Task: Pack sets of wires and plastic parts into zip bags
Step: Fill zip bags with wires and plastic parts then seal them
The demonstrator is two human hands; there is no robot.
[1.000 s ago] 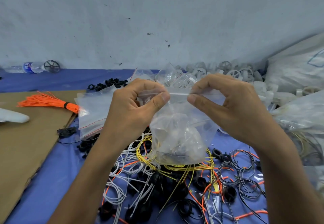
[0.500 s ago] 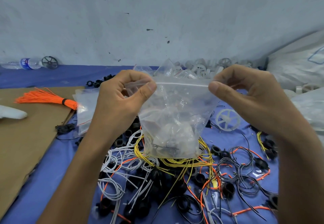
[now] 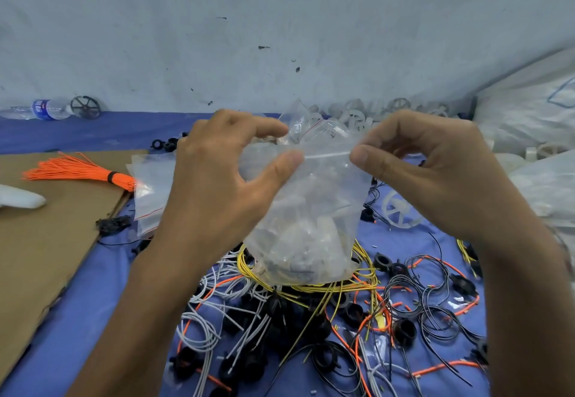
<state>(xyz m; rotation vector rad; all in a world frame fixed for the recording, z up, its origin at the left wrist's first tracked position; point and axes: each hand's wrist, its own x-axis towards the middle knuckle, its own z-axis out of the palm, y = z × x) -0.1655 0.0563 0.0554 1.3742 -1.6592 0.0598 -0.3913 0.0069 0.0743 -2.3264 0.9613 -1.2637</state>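
Note:
I hold a clear zip bag upright above the pile; it holds pale plastic parts and some wire at its bottom. My left hand has its thumb on the zip strip at the bag's top left, with fingers behind the film and the index finger raised. My right hand pinches the same strip at the top right between thumb and curled index finger. Under the bag lie loose yellow wires, white wires, black wires, orange wires and black plastic rings.
Empty zip bags lie left of my hands beside a tied orange wire bundle on cardboard. White plastic wheels and big white sacks fill the right. A water bottle lies by the wall.
My thumbs slid apart along the zip strip, then came a little closer again. The left index finger has lifted off the bag. The bag stays held up over the wires.

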